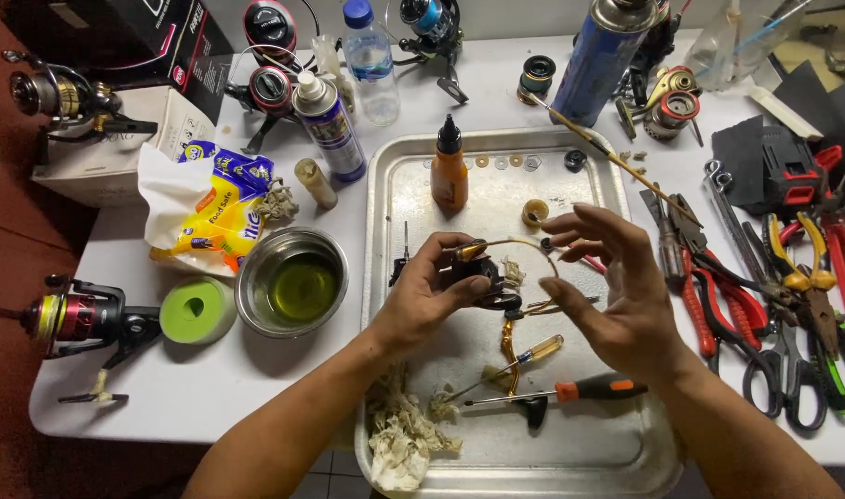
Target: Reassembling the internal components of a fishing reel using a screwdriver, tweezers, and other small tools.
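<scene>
Gripping black reel rotor (478, 273) with curved gold bail, left hand (429, 294)

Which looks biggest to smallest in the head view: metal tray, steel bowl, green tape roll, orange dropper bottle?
1. metal tray
2. steel bowl
3. green tape roll
4. orange dropper bottle, taller than the roll is wide but slimmer, so 3 and 4 are close.

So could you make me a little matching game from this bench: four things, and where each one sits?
Things:
1. steel bowl
2. orange bottle
3. reel part
4. pliers

Places:
A. in the left hand
B. right of the tray
C. upright at the tray's far end
D. left of the tray, holding yellow-green liquid

Pairs: 1-D, 2-C, 3-A, 4-B
</scene>
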